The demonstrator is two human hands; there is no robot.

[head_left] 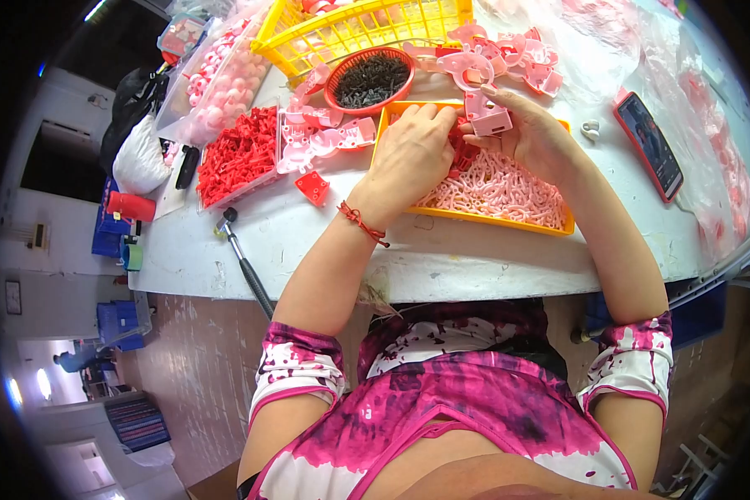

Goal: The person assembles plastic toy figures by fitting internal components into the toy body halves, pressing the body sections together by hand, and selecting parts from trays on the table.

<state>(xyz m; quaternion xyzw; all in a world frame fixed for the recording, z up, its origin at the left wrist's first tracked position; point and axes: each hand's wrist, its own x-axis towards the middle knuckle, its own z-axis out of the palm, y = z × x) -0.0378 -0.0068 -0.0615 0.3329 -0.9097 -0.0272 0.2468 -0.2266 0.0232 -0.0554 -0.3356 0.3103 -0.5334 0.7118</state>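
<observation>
My right hand (532, 135) grips a small pink plastic housing (487, 117) between thumb and fingers, above the far side of a shallow yellow tray (492, 222). Close beside it, my left hand (415, 150) is over the tray's left part with its fingers curled inward; what they pinch, if anything, is hidden. Red plastic pieces (462, 154) show between the two hands. Many thin, pale pink curved parts (500, 190) fill the nearer part of the tray.
Behind the tray stand a red basket of small black parts (373, 82) and a yellow crate (367, 37). A clear box of red pieces (238, 157), pink molded parts (325, 142) and a black-handled hammer (246, 260) lie left. A phone (650, 146) lies right.
</observation>
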